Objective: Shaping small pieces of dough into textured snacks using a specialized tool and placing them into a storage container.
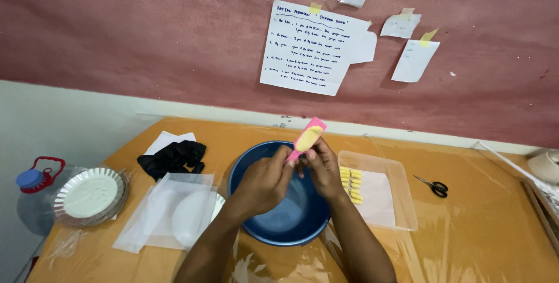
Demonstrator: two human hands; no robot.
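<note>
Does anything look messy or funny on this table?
A little. The black gloves lie crumpled in a heap by the white paper, and the table's plastic cover is wrinkled. Nothing looks spilled or broken; the scissors lie flat.

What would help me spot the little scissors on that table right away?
Start at the big blue bowl in the middle of the orange table. Go right, past the clear plastic tray holding yellow pieces. The scissors lie alone on bare tabletop there: small, black-handled, the only metal tool in sight.

Glossy blue plastic basin [273,225], matt paper sheets [169,210]
</note>
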